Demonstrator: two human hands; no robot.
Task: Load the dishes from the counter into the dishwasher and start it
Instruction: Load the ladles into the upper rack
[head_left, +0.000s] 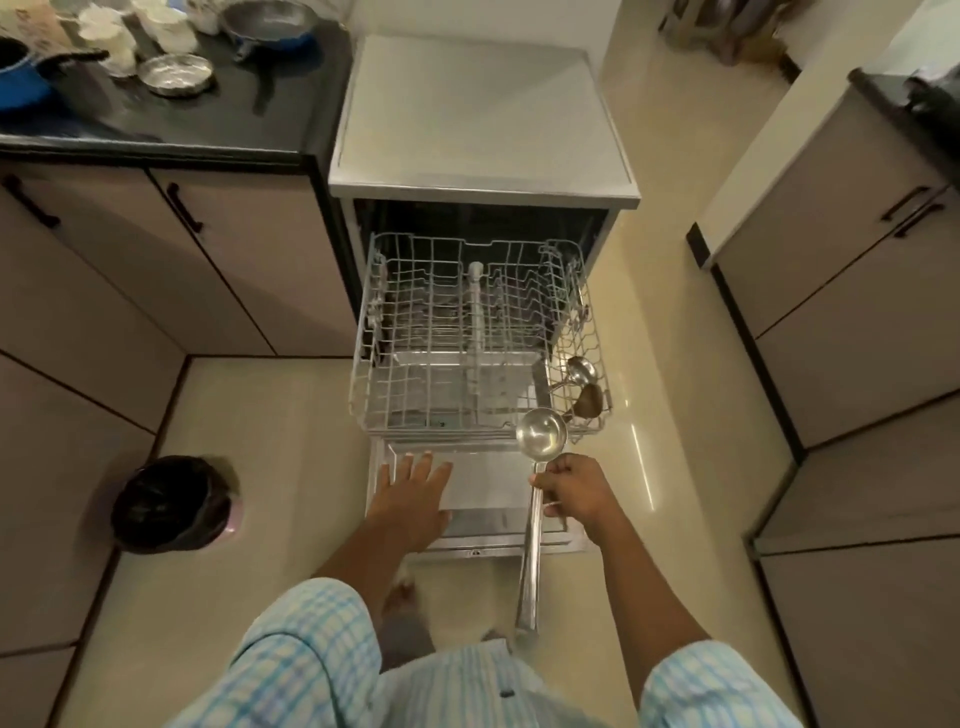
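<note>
The dishwasher (483, 119) stands open with its rack (415, 332) pulled out. Dishes (176, 75) wait on the worktop (208, 124). The right hand (576, 491) grips a steel ladle (540, 434) by the handle just below its bowl. The ladle is probably stiff, light and slippery. The left hand (415, 493) hovers open with its fingers spread. No writing is legible.

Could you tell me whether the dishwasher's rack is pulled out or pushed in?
Pulled out: the white wire rack projects forward from the grey-topped dishwasher, above its lowered door.
</note>
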